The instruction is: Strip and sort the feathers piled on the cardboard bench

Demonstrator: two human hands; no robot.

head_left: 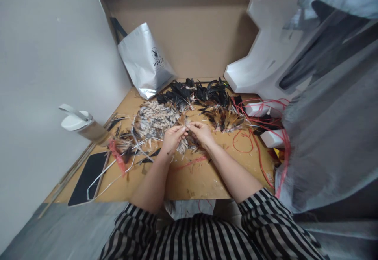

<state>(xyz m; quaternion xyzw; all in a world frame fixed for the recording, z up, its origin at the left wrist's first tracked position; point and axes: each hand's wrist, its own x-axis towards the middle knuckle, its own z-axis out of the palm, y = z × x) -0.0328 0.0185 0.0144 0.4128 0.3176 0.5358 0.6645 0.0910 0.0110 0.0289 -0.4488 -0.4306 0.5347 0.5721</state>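
While both hands meet over the middle of the cardboard sheet [189, 181], the work looks to be at the sorting or bundling stage: the left hand [172, 137] and the right hand [202, 132] each pinch, fingertips almost touching, a small tuft of feathers [186, 123] held just above the pale speckled heap [155, 119]. Both hands are closed in a fine pinch on that tuft, not clenched into fists; how many quills they hold is too small to tell. As a judgement, the next move calls for a steady grip on the quill ends and small, careful finger work, since the feathers are light and would scatter or slip with a loose hold. Around them lie more heaps: black feathers [201, 91] toward the back and brown-gold ones [224, 119] just right of the hands. Red cord [260, 134] loops over the right side of the sheet, near white foam blocks [273, 138], and could snag a wrist reaching that way. White strips [118, 169] trail across the left, over a dark phone [87, 178] at the sheet's edge, and a red scrap [117, 157] lies by them. A bottle [84, 125] with a white lid lies tilted at the left edge, near the wall. A silver bag [146, 61] leans against the upright cardboard at the back, and grey plastic sheeting [330, 126] crowds in from the right.
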